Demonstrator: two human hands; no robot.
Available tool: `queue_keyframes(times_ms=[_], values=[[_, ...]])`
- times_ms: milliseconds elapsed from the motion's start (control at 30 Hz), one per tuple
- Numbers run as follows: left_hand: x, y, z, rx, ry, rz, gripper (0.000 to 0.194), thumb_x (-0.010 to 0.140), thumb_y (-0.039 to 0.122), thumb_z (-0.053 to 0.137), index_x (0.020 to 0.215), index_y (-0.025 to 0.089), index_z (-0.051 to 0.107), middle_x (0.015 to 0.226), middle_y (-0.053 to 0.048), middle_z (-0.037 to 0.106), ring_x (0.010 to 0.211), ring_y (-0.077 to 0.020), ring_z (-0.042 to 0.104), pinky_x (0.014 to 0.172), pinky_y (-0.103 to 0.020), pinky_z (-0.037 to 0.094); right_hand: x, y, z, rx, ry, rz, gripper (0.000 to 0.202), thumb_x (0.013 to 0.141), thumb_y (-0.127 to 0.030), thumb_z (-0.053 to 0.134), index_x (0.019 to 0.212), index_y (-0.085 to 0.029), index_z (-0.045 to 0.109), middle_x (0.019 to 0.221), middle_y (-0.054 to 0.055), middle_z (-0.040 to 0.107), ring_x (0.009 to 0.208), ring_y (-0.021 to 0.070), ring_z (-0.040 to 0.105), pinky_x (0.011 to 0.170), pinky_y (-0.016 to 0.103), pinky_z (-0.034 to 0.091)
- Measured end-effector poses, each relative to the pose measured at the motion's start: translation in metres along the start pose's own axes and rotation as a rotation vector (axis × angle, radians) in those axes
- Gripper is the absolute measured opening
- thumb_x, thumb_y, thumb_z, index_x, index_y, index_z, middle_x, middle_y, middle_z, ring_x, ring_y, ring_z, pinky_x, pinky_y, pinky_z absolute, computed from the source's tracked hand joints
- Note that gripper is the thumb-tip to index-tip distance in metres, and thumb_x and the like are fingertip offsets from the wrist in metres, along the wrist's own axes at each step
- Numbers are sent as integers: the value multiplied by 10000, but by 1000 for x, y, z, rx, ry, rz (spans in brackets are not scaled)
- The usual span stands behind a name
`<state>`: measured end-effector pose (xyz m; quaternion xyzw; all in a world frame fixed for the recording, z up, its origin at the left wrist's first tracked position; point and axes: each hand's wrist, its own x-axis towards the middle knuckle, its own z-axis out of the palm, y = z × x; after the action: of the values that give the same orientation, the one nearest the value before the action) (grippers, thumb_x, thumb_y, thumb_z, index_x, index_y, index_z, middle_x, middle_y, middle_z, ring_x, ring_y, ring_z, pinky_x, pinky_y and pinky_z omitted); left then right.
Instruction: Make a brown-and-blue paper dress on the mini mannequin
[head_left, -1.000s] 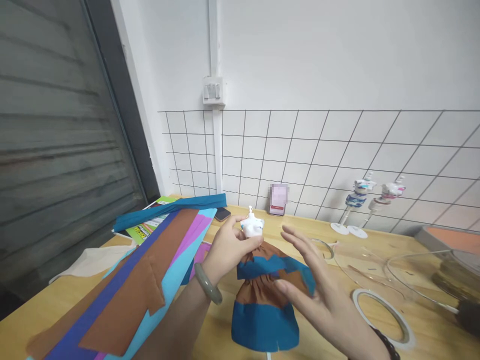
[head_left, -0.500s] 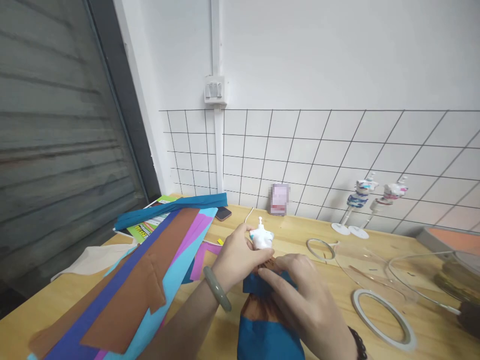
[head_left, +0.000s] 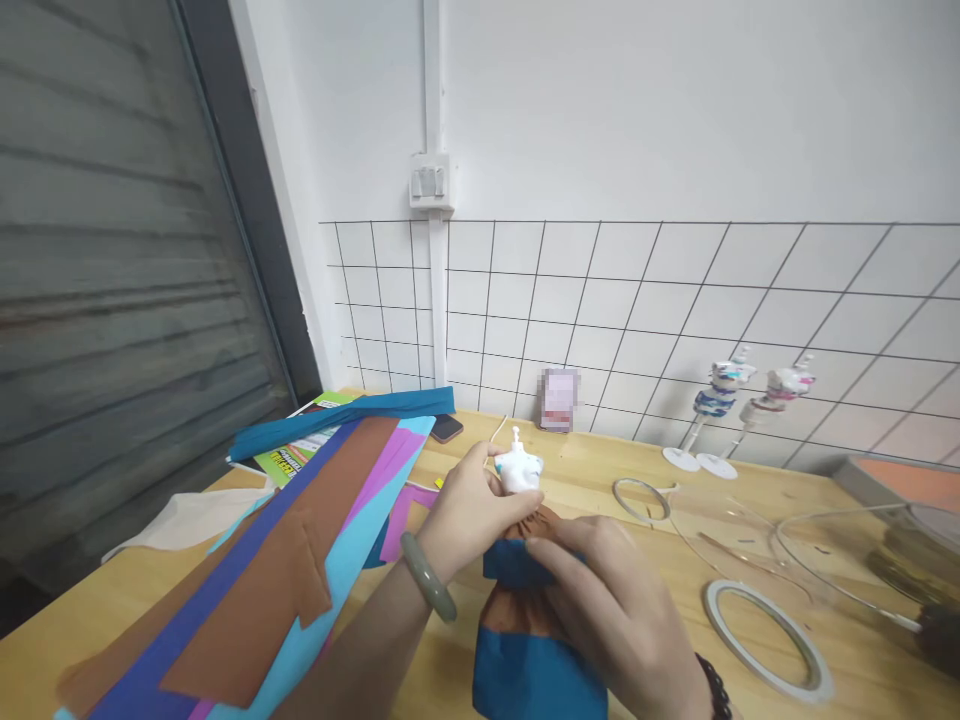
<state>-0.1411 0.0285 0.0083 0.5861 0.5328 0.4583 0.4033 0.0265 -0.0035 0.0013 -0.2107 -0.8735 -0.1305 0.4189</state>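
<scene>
My left hand, with a jade bangle on the wrist, grips a small white doll torso that has a neck peg on top. Around its lower part is a brown and blue gathered paper dress, hanging in tiers toward me. My right hand pinches the upper blue tier, its forefinger lying along the paper near the waist. The fingertips under the paper are hidden.
On the left lie long brown, purple and light blue sheets. A phone lies behind them. To the right are tape rolls, a clear plastic sheet, a cable and two doll torsos on white stands.
The doll torso and my left hand have shifted slightly left. My right forefinger has moved a little over the blue tier, and more of the brown gathers shows at the waist.
</scene>
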Motion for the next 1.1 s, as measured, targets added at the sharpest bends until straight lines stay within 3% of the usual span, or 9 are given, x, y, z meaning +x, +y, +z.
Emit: queue_keyframes(times_ms=[100,300,567,733,867,1000,1100], values=[[0,4,-4,-63,0,9,525,714,319,691,1167,209,451,669,27,592,603,-137,585,495,-210,410,-5,8,2,-43,25,63,293,859,-40,494,1144,-107,512,962,149,583,821,223,509,654,361,444],[-2,13,-7,-248,-66,16,523,724,269,702,1165,202,430,893,-59,677,828,-180,638,671,-258,483,-7,14,2,10,67,55,236,823,25,488,1019,-93,545,870,136,578,778,208,507,624,352,435],[-3,11,-5,-233,-91,33,548,717,304,710,1186,208,443,824,-33,671,739,-173,643,598,-252,482,-8,9,0,-15,105,29,260,812,-13,534,1039,-136,563,882,122,608,755,208,533,604,350,443],[-6,14,-2,-220,-91,32,569,703,303,724,1194,198,456,848,-42,677,806,-196,655,703,-299,511,-14,8,-1,-10,162,82,292,828,-37,519,1082,-175,555,856,96,619,744,192,589,600,308,482],[-5,15,-3,-274,-105,49,568,720,280,714,1208,192,436,886,-54,684,863,-205,655,747,-314,513,-14,7,-1,-52,190,23,287,814,-27,529,1060,-172,547,854,96,620,735,179,597,586,288,498],[-1,13,-11,-359,-142,86,600,735,248,703,1250,180,404,974,-86,687,936,-207,644,796,-317,506,-13,12,-1,-13,185,-38,316,825,-237,601,1117,-171,499,914,112,595,785,213,595,639,352,516],[0,13,-20,-352,-198,109,707,716,238,724,1321,185,361,983,-89,691,956,-213,639,823,-333,496,-14,18,-2,98,211,33,458,873,-458,493,1212,-155,441,963,136,583,868,253,593,704,414,510]])
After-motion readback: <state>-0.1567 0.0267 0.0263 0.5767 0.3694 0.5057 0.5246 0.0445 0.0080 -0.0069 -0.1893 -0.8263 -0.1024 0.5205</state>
